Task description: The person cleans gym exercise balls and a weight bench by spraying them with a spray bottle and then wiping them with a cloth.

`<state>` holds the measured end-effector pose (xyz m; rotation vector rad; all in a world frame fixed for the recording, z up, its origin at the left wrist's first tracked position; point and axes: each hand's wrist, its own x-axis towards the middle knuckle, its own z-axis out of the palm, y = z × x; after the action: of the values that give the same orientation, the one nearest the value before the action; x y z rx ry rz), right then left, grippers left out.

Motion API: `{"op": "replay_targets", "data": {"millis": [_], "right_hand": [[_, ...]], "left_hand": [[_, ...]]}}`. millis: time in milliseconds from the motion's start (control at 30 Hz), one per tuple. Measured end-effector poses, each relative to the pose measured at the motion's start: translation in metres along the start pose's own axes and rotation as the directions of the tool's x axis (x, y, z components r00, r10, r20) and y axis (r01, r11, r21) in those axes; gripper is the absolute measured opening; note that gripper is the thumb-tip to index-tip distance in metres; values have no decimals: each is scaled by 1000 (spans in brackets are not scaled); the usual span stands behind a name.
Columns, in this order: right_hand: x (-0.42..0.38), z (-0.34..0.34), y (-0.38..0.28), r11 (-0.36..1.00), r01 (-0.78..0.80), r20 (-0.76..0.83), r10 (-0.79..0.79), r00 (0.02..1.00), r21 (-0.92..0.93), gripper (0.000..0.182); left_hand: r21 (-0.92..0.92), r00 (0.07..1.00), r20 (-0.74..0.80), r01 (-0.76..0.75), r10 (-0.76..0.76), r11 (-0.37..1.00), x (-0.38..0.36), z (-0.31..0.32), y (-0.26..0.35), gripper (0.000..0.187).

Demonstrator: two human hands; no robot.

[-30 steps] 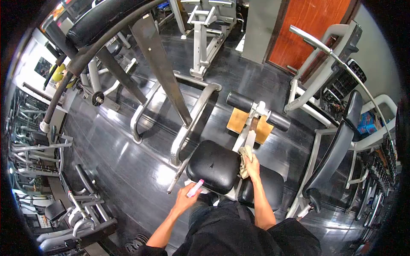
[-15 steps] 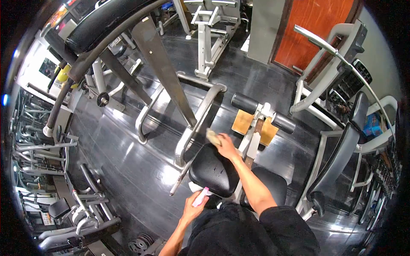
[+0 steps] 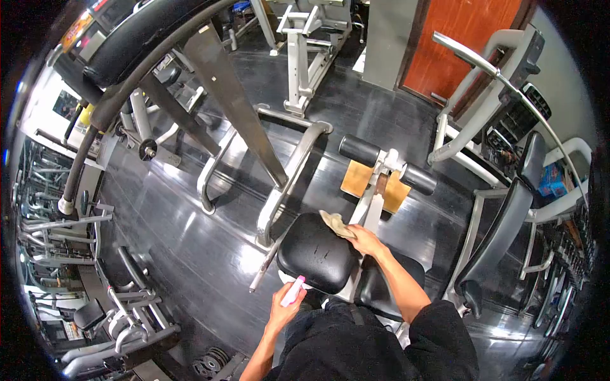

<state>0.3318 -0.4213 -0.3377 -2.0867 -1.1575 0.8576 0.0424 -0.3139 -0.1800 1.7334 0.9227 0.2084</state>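
A beige cloth (image 3: 336,224) is gripped in my right hand (image 3: 366,240), at the far right edge of a black padded seat (image 3: 318,254). Small marks show on the middle of that pad. My left hand (image 3: 285,307) is wrapped round a small white-and-pink bottle (image 3: 293,291), its pink top close to the pad's near edge. A second black pad (image 3: 394,279) lies under my right forearm, partly hidden by it.
Two black foam rollers (image 3: 361,149) and a wooden board (image 3: 357,178) are beyond the seat. A metal machine frame (image 3: 273,216) rises at left. A padded bench (image 3: 499,235) stands at right. Weight plates (image 3: 210,363) lie low on the floor.
My right hand has moved right with the cloth, which now spreads out more at the seat's far right edge. My left hand has shifted slightly left with the bottle.
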Motion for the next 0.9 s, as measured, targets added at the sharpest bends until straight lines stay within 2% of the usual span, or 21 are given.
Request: {"op": "replay_targets", "data": {"millis": [133,233,267,367,400,433,500,567,633,700,733,767,833,900], "right_hand": [[-17,8,10,998,-18,-136,26,990,66,38],[11,15,2,997,-75,-98,77,992,28,38],[22,17,-3,998,4,-118,3,993,64,37],[62,24,-41,993,73,-85,-65,994,96,40],[82,43,-41,976,186,-135,-171,976,110,40],[92,47,-57,979,182,-116,-171,978,95,40],[108,51,-81,950,303,-90,-297,951,71,39],[109,47,-85,953,300,-62,-298,953,35,39],[103,46,-81,956,294,-35,-294,955,-4,39],[86,38,-70,949,316,-70,-315,947,15,40],[73,30,-68,977,212,-16,-212,977,15,42],[59,22,-65,978,209,-16,-208,978,14,42],[27,9,-53,997,33,7,-32,999,-63,40],[-6,-1,-39,1000,-7,-50,5,999,-27,39]], "left_hand": [[-16,999,45,27,-27,999,3,4,-1,15],[22,996,84,17,-19,1000,6,2,0,14],[23,996,86,13,-15,1000,6,3,2,14],[0,999,40,-19,19,1000,5,-2,6,13],[3,999,31,-31,31,999,4,-4,5,15],[4,999,22,-43,43,999,3,-5,4,17],[9,998,-5,-65,65,998,1,-6,7,18],[12,996,-31,-87,87,996,-3,-8,8,18],[-1,1000,-11,13,-13,1000,-7,-9,8,19],[-16,1000,-7,10,-10,1000,-7,-7,7,19],[-24,1000,1,5,-5,1000,-8,-7,7,18],[-26,1000,4,7,-7,1000,-9,-6,7,18],[-67,997,22,70,-69,995,-9,-3,5,18],[-58,999,30,42,-40,997,-8,-2,-2,17]]}}
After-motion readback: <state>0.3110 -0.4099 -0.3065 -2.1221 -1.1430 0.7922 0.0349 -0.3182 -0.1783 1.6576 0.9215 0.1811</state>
